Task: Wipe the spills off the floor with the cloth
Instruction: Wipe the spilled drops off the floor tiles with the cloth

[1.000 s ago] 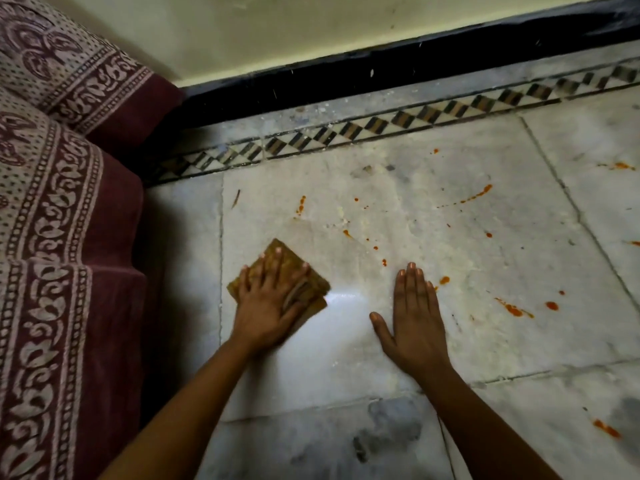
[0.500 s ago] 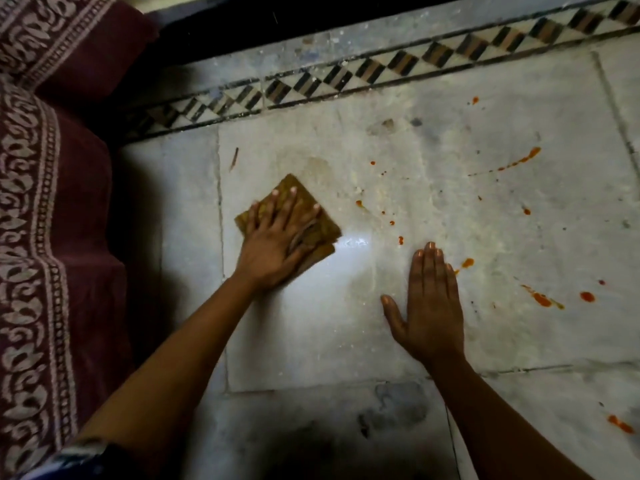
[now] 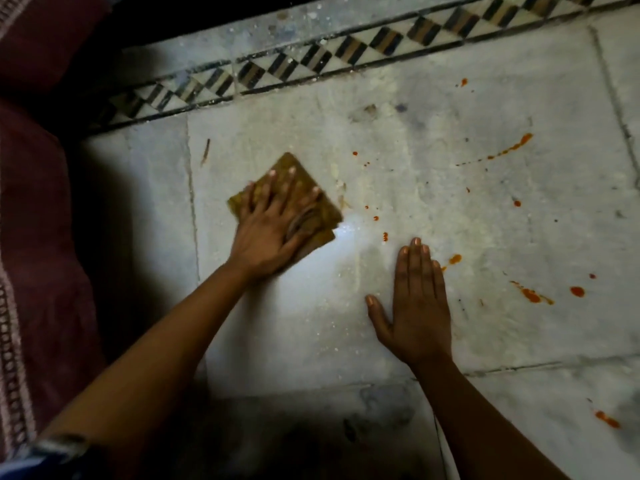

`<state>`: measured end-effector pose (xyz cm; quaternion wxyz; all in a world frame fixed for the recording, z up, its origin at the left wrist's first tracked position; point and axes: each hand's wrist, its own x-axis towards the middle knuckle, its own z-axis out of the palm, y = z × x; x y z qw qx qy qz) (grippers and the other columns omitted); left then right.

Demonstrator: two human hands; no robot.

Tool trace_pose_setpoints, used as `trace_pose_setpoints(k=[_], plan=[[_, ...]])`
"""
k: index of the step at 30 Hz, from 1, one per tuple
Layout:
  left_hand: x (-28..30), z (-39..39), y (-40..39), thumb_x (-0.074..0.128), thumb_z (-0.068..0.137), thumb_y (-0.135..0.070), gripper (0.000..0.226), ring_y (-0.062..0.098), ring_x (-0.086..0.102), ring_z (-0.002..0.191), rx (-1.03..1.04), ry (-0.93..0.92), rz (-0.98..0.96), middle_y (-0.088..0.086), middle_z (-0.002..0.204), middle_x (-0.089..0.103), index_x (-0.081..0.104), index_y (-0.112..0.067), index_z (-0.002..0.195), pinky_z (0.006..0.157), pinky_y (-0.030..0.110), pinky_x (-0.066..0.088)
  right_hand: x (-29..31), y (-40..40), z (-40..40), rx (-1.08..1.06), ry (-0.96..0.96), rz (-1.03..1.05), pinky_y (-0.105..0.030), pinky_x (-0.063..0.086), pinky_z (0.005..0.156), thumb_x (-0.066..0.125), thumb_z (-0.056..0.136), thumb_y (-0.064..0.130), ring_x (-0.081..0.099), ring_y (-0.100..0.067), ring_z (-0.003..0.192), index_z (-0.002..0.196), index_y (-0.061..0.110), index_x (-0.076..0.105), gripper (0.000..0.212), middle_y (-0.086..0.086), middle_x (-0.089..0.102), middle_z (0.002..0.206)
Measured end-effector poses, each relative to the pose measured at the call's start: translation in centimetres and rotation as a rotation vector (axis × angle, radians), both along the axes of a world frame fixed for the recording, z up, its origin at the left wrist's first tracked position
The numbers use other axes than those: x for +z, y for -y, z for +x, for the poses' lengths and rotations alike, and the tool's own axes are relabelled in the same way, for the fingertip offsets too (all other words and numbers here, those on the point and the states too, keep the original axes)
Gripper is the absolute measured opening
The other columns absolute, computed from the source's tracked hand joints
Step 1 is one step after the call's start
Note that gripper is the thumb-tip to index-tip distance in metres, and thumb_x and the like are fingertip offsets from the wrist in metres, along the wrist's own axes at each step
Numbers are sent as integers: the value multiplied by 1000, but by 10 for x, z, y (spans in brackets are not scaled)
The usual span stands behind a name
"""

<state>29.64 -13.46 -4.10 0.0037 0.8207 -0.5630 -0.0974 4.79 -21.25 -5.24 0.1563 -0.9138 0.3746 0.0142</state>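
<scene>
The left hand (image 3: 273, 223) presses its spread fingers flat on the folded cloth (image 3: 313, 206) near the floor's (image 3: 433, 188) patterned border, the nearest orange spills (image 3: 375, 218) just right of it, toward the flat right hand (image 3: 417, 306).

Dim room, one bright glare patch on the floor (image 3: 349, 244) between the hands, deep shadow at left and bottom, edges soft, left hand (image 3: 273, 220) slightly motion-blurred.

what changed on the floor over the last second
The left hand pushed the cloth forward toward the patterned border, wiping away the orange streak ahead of it. The right hand stayed flat on the floor; spills on the right remain.
</scene>
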Motion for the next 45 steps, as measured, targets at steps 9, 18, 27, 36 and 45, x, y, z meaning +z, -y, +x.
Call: trace_pose_setpoints(k=[9,18,27,36,45], plan=[[14,35,138,21,95,-57,65,34,-8,144,313,-47,27,9,159,-3,5,-28,150,112,53,-9,5,-9,2,22,-27,4,-37,7,118,35,88,52,7,-27,145,147,-1,17,82,-19,12,155],[5,19,91,16,89,-59,61,31,-2,145,26,6,-27,5,159,5,12,-40,147,112,50,-9,5,-4,2,11,19,6,-40,13,116,35,88,52,13,-30,144,146,-1,21,80,-20,17,154],[6,-40,122,14,89,-62,61,32,-4,145,-53,2,-54,6,159,4,12,-42,147,112,49,-9,4,-6,1,5,24,-16,-39,11,116,36,87,52,15,-29,143,145,-1,23,81,-20,19,153],[17,-15,122,29,94,-56,67,37,-8,144,428,-83,-6,9,159,-5,5,-29,150,113,58,-9,2,-7,0,6,89,-31,-36,5,118,35,89,50,15,-30,143,145,-5,23,80,-22,19,153],[6,-82,29,15,89,-63,58,36,-3,144,33,-19,-42,8,159,0,1,-46,143,110,55,-12,9,-20,-83,-225,51,-136,-40,6,118,29,92,51,11,-31,144,146,-3,18,78,-22,15,154]])
